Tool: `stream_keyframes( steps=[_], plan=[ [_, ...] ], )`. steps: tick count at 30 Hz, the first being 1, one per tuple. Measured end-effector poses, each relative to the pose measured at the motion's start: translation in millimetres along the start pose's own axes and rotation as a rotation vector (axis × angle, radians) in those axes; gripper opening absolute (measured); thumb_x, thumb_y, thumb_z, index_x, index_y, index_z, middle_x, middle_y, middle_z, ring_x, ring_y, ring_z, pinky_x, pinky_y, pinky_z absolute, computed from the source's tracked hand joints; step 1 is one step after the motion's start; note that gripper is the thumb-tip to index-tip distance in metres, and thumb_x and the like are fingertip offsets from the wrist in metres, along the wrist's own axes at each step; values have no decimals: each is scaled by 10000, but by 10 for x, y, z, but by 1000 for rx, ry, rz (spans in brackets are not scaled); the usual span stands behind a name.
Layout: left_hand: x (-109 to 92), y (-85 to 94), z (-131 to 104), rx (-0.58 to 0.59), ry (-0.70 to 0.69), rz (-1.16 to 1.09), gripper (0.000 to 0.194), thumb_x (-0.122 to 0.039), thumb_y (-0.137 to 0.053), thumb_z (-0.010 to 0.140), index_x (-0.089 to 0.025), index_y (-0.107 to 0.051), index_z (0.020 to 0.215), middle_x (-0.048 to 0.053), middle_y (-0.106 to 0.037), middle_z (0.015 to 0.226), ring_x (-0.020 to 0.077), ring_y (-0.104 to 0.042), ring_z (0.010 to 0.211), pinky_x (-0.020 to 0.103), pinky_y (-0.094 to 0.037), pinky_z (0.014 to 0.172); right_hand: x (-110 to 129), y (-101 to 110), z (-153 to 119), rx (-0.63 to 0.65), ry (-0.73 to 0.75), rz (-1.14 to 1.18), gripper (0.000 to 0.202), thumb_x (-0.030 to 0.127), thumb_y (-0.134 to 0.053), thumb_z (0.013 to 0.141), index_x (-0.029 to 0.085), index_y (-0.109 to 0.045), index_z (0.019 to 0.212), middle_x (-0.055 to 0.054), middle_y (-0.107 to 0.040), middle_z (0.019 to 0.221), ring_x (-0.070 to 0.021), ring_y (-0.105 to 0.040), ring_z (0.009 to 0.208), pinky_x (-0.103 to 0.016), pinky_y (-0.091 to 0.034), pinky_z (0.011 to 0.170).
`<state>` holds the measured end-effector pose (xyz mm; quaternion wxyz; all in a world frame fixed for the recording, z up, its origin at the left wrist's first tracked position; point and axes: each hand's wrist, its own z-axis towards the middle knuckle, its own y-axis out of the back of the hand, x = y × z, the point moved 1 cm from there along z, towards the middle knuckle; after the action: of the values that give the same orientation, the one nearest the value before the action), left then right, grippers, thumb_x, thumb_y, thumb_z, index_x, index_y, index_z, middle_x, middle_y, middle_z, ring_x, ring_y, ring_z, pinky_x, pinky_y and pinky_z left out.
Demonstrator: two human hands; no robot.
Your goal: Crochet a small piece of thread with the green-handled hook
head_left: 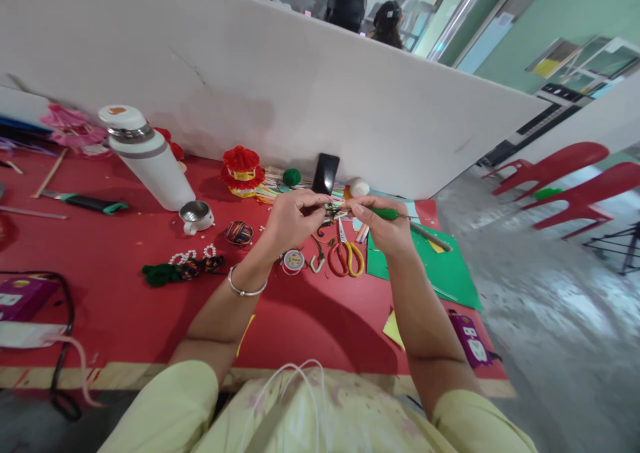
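Note:
My left hand (299, 218) pinches one side of a small dark green piece of yarn work (332, 209) above the table. My right hand (383, 223) is closed round a green-handled tool (384, 213), its tip at the yarn piece. Just below my hands lie scissors (346, 256) with one red and one yellow handle. A round spool (293, 261) and a small green hook-shaped item (317, 262) are beside them. A multicoloured yarn ball (239, 233) rests left of my left hand. Fine detail between my fingertips is too small to tell.
A white bottle (150, 159) stands at the left near a small metal cup (196, 217). Behind are a red ruffled ornament (242, 171) and a phone (327, 173) against the white partition (280, 86). A green sheet (450, 273) lies right. People sit beyond the partition.

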<state>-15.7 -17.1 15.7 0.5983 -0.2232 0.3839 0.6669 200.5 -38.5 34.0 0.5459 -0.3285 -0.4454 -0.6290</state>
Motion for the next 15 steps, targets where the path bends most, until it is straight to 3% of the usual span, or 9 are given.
stream_keyframes(
  steps=[15],
  plan=[
    [-22, 10, 0, 22, 15, -30, 240, -104, -687, 827, -188, -876, 949, 69, -853, 907, 186, -762, 782, 283, -571, 701, -68, 31, 53, 63, -54, 112, 175, 458, -886, 841, 300, -889, 917, -6, -861, 885, -195, -780, 828, -349, -651, 826]
  ],
)
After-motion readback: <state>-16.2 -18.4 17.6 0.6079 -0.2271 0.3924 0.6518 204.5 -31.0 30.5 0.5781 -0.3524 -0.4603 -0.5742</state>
